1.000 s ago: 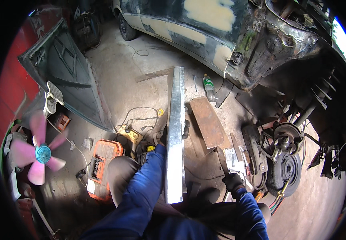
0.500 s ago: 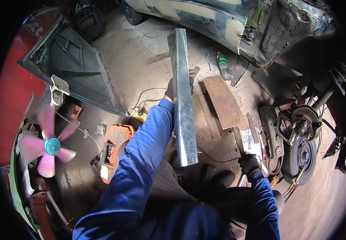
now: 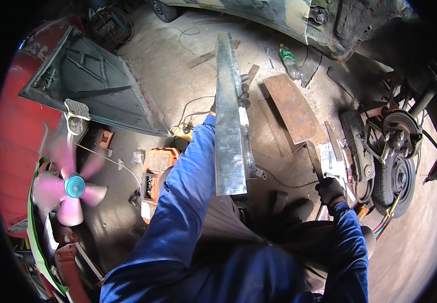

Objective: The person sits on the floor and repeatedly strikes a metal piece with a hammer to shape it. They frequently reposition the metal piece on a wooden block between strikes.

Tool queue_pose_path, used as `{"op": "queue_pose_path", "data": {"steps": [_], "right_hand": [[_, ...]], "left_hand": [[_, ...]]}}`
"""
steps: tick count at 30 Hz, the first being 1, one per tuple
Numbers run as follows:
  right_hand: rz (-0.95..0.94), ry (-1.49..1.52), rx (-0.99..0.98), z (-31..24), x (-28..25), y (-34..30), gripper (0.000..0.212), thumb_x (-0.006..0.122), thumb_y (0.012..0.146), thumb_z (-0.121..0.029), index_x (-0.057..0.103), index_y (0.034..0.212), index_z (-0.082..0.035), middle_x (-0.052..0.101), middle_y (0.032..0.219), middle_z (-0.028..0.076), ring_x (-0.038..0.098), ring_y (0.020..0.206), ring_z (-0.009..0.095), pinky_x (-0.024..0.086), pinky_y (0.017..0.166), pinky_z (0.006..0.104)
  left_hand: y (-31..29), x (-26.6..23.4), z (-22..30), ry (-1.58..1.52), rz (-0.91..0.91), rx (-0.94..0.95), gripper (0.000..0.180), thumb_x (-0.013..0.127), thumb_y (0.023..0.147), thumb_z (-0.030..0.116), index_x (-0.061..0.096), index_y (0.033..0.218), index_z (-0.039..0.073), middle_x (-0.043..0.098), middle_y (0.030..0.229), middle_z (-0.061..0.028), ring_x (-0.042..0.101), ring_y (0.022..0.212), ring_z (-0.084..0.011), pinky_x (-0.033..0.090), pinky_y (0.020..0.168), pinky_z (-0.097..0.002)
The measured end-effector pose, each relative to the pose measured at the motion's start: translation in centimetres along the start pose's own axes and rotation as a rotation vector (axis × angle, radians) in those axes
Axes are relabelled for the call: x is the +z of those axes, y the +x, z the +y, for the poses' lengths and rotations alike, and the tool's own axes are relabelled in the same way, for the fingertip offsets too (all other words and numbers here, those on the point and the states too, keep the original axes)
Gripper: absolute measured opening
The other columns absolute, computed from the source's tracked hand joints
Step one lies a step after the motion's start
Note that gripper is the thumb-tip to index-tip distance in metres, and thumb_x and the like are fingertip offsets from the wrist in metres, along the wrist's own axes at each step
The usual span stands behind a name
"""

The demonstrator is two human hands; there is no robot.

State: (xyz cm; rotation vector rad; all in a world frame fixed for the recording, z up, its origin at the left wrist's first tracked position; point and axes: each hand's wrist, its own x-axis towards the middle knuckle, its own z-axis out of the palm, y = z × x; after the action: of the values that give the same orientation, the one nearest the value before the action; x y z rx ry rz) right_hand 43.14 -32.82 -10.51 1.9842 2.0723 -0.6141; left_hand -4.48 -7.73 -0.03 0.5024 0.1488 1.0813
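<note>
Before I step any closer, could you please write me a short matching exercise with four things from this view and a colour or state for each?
Things:
1. Long metal piece
2. Fan blades
3. Flat plate
4. Toolbox

Colour or state:
A. Rusty brown
B. Pink
C. Held in the left hand
D. Orange

Right pairs: 1-C, 2-B, 3-A, 4-D
</note>
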Motion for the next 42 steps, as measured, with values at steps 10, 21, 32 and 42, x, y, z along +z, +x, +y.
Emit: {"op": "queue_pose_path", "data": {"steps": [10,21,32,42], "right_hand": [[-0.094,0.122,-0.015,0.5,1.2,-0.1,0.041,0.073,0.089,-0.038,0.080,0.100,0.001,0.078,0.098,0.029,0.076,0.100,0.046,0.061,0.089,0.0525],[-0.213,0.583,0.330,-3.6,-3.2,-2.0,0.035,0.069,0.092,-0.031,0.076,0.095,0.003,0.077,0.079,0.024,0.077,0.065,0.033,0.062,0.062,0.0448],[-0.245,0.574,0.226,-3.0,-1.8,-2.3,0.033,0.066,0.095,-0.025,0.073,0.100,0.007,0.071,0.068,0.016,0.073,0.055,0.027,0.061,0.052,0.0403],[0.059,1.053,0.138,-4.0,-6.9,-3.4,0.017,0.062,0.105,-0.013,0.071,0.111,0.000,0.074,0.084,0.010,0.073,0.070,0.019,0.059,0.059,0.0325]], "left_hand": [[-0.8,-2.0,-0.7,-0.016,0.062,-0.001,0.067,0.056,0.111,0.052,0.053,0.153,0.000,0.067,0.101,-0.0122,0.068,0.077,-0.0240,0.053,0.063,-0.0387],[-2.6,-2.9,-1.4,0.167,0.522,-0.048,0.053,0.057,0.111,0.039,0.059,0.146,0.000,0.070,0.100,-0.0126,0.069,0.081,-0.0257,0.057,0.068,-0.0414],[-3.3,-5.8,-2.6,2.414,0.230,-0.024,0.034,0.066,0.101,0.015,0.071,0.134,0.007,0.076,0.129,-0.0145,0.072,0.120,-0.0343,0.056,0.102,-0.0381],[-3.2,0.0,-3.4,2.534,0.722,-0.390,0.048,0.080,0.089,0.015,0.064,0.133,0.003,0.080,0.113,-0.0148,0.078,0.110,-0.0327,0.062,0.089,-0.0388]]}}
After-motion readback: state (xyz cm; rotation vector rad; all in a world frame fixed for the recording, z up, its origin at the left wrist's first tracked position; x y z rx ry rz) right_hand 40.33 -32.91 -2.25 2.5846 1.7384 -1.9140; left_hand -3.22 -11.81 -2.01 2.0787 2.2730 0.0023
